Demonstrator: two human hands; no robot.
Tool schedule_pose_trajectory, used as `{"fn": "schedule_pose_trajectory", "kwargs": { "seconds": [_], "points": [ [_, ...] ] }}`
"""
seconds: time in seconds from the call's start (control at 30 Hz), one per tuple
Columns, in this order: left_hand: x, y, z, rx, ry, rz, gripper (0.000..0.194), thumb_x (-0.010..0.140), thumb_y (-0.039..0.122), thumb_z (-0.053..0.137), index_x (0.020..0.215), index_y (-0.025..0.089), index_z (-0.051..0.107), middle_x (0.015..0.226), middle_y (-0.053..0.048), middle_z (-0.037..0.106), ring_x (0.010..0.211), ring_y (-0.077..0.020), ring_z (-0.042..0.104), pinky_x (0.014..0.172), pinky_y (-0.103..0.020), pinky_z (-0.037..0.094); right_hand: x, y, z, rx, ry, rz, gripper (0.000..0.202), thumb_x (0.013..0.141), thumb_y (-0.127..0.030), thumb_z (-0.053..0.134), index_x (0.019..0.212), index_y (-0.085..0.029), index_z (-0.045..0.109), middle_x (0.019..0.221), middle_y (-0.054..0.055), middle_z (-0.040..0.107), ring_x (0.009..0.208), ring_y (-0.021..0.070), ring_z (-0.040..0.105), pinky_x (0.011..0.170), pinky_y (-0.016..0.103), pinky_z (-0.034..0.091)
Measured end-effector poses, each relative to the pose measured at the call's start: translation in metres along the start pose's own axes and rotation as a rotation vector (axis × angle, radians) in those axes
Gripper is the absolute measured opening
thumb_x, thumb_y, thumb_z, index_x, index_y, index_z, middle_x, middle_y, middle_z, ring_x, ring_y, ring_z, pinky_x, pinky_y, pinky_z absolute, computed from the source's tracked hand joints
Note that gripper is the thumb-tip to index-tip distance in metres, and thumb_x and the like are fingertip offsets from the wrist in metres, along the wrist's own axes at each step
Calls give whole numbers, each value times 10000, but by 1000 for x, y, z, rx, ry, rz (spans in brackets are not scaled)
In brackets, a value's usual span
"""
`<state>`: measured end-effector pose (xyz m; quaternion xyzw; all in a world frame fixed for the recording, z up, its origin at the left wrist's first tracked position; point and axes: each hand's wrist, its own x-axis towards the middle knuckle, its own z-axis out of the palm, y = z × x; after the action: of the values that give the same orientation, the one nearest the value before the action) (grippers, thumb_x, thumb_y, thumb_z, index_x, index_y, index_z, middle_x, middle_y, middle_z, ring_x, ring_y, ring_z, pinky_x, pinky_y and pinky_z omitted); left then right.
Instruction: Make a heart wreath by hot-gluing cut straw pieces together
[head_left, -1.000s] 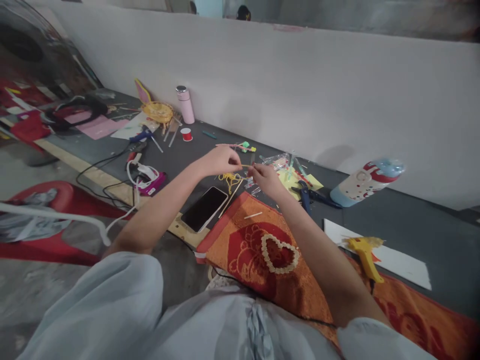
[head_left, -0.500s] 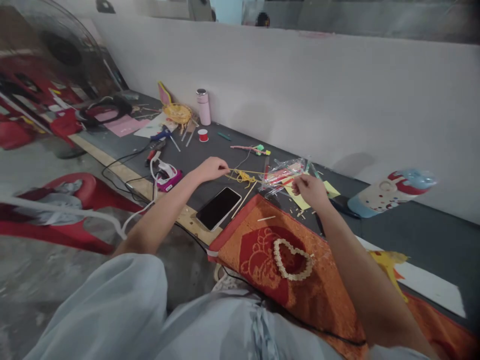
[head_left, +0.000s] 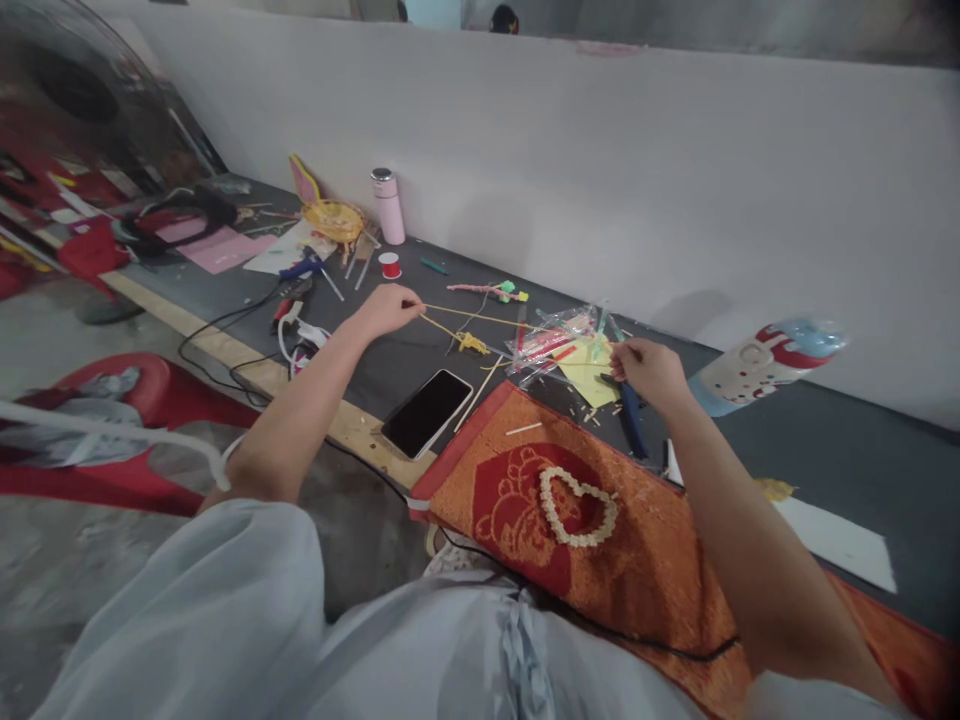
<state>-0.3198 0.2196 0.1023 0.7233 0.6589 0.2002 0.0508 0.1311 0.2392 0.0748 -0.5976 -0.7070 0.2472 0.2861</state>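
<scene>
Yellow yarn (head_left: pixel 480 318) is stretched between my two hands above the dark table. My left hand (head_left: pixel 391 308) pinches one end, up and left of the phone (head_left: pixel 427 413). Closed on the other end, my right hand (head_left: pixel 646 370) is over the yellow paper (head_left: pixel 589 372) and near the blue-handled pliers (head_left: pixel 632 420). A small bundle of the yarn (head_left: pixel 472 343) hangs or lies between the hands; which one is unclear. Below, a cream heart-shaped ring (head_left: pixel 551 512) rests on the orange and red towel (head_left: pixel 495 480).
Plastic packets (head_left: pixel 551 340) lie behind the towel. A pink bottle (head_left: pixel 388 208), a red spool (head_left: pixel 389 265) and a yellow basket (head_left: pixel 334 220) stand toward the wall. A cylindrical container (head_left: pixel 765 368) is at the right, a red stool (head_left: pixel 142 390) at the left.
My hands have moved farther apart, drawing out a longer span of yarn. The bundle between them looks smaller. The view has shifted slightly, and the blue-handled pliers show more.
</scene>
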Motion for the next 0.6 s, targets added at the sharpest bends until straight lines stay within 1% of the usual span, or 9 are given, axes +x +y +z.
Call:
{"fn": "schedule_pose_trajectory", "kwargs": {
  "seconds": [0.13, 0.23, 0.3, 0.4, 0.5, 0.6],
  "points": [
    [4, -5, -6, 29, 6, -37, 248, 807, 353, 573, 848, 186, 752, 739, -52, 705, 656, -132, 547, 666, -258, 377, -2, 8, -13, -80, 26, 11, 206, 862, -257, 470, 739, -193, 623, 667, 45, 689, 583, 159, 634, 645, 288, 466],
    [6, -10, -7, 69, 3, -58, 239, 810, 333, 574, 852, 184, 756, 787, -63, 722, 703, -150, 578, 693, -262, 396, -5, 11, -20, -146, 36, 29, 199, 854, -238, 470, 776, -186, 646, 699, 46, 703, 596, 154, 642, 657, 280, 454],
    [7, -13, -7, 105, 15, -79, 230, 812, 312, 569, 845, 190, 761, 831, -74, 732, 758, -171, 601, 727, -270, 411, -7, 12, -24, -179, 14, 20, 206, 855, -250, 474, 774, -186, 652, 690, 42, 698, 604, 153, 631, 637, 272, 430],
    [10, -15, -5, 179, 23, -141, 256, 825, 303, 547, 884, 180, 763, 915, -102, 733, 867, -219, 626, 796, -300, 432, -11, 12, -29, -222, -24, -30, 227, 850, -318, 506, 742, -186, 656, 620, 34, 661, 574, 150, 568, 567, 266, 363],
    [14, -15, -3, 277, 33, -253, 325, 848, 299, 495, 973, 124, 740, 1030, -162, 709, 1006, -287, 615, 887, -371, 437, -15, 12, -33, -154, -57, -39, 284, 841, -408, 526, 747, -178, 663, 556, 16, 607, 521, 131, 493, 524, 263, 314],
    [18, -14, -3, 297, 52, -394, 381, 862, 285, 451, 1055, 63, 693, 1122, -226, 662, 1118, -350, 571, 963, -453, 408, -19, 15, -37, -6, -87, -14, 338, 815, -491, 557, 762, -174, 660, 536, -6, 564, 501, 114, 455, 512, 260, 311]
  ]
}}
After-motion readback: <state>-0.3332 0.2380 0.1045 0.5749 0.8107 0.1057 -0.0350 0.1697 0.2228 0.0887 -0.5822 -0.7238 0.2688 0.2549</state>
